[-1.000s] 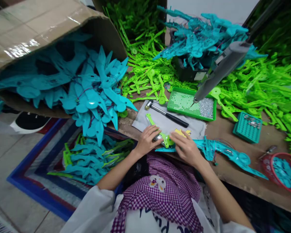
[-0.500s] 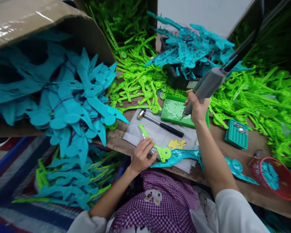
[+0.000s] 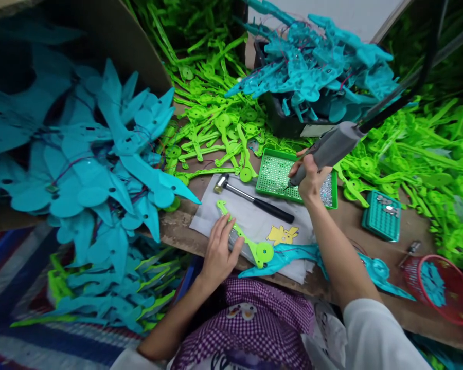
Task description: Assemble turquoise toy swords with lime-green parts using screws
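Observation:
My right hand [image 3: 312,177] is wrapped round a grey electric screwdriver [image 3: 334,146]. The bit points down at a green perforated tray [image 3: 266,190] of small metal pieces; whether it touches them I cannot tell. My left hand [image 3: 219,257] lies with fingers stretched out against a lime-green plastic part [image 3: 263,253], long and narrow with a round end. Beneath that round end is a blue plastic part [image 3: 289,257], running along the table edge and partly hidden by my right forearm. A small black-handled hammer [image 3: 250,198] rests on a grey cloth [image 3: 206,216] beyond my left hand.
Heaped lime-green parts [image 3: 216,123] cover the back. Blue parts [image 3: 96,154] spill from a cardboard box [image 3: 146,46] at left; more fill a black bin [image 3: 283,121]. A teal tray [image 3: 381,221] and red basket [image 3: 451,308] stand right. The screwdriver's cable [image 3: 416,85] hangs from above.
The view has shifted slightly. My right hand and the screwdriver stay over the green tray. My left hand remains at the lime-green part, its fingers a little straighter.

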Available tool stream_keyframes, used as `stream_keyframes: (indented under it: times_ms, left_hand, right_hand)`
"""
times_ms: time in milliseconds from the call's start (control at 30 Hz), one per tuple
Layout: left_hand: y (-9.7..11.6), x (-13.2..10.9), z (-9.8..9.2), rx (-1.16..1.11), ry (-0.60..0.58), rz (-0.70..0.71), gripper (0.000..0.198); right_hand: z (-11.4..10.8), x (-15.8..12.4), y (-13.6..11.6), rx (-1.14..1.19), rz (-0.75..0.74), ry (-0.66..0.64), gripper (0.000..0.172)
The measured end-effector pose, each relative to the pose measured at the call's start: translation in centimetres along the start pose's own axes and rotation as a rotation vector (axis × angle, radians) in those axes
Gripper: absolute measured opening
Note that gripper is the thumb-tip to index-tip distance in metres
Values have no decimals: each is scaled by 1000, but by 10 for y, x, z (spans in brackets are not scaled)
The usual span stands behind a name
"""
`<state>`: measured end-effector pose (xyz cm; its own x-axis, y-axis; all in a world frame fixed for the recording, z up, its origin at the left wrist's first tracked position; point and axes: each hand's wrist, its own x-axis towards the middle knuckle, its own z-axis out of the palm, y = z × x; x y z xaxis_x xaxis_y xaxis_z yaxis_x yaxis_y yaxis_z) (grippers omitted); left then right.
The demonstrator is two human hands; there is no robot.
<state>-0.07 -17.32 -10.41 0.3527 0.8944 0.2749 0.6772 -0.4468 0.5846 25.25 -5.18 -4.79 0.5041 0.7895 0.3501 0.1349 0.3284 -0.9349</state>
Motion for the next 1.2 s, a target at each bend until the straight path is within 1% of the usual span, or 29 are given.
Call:
stream_keyframes:
  times_ms: [100,167,300,433,533,667,900,1067,1200]
  left_hand:
    - [-5,8,-7,-12,-19,19,45]
    - [-9,12,-9,-6,-14,38,42]
    - [-16,12,-4,21,59,62,39]
    - [-16,10,1,19,129,40,40]
    - [-16,9,2,23,131,34,41]
    - [-16,9,2,37,129,38,42]
    - [-16,9,2,36,99,35,43]
    - [-15,9,2,45,102,32,42]
    - [-15,9,3,55,99,25,41]
  right_hand:
    - [-1,1,1,2,-2,21,36]
    - [-1,2,2,24,-7,39,35]
    - [-2,1,2,65,-21,32,35]
    - [-1,0,1,25,-16,16,38]
    - [0,-1,2,1,-14,19,39]
    - [-3,0,1,-28,-28,-10,39]
    - [-10,8,-12,3,-120,40,40]
    - [-5,16,-1,-38,-152,50,35]
    - [-1,17,11,-3,-159,53,33]
